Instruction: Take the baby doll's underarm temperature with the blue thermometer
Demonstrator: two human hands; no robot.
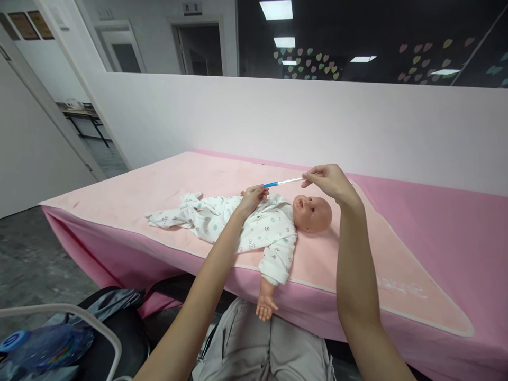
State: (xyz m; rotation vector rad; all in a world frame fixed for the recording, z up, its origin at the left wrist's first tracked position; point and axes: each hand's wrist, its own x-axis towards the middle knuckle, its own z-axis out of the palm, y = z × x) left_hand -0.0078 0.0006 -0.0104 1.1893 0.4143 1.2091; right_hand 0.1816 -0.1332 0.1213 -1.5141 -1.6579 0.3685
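A thin blue-and-white stick (283,182) spans the gap between my hands above the doll's chest; its exact kind is unclear. My left hand (254,197) is closed on the blue end. The pale end is pinched in the fingertips of my right hand (326,180), which is above the doll's head. Below lies a baby doll (273,225) on its back, head to the right, in a white patterned sleepsuit. One of its arms hangs over the near table edge, and my left forearm hides part of its body.
A peach mat (130,185) covers much of the table, over a pink cloth (456,233). Behind it rises a white wall (278,121) with a dark window above. At lower left, a blue-capped plastic bottle (47,344) lies on a black chair (119,333).
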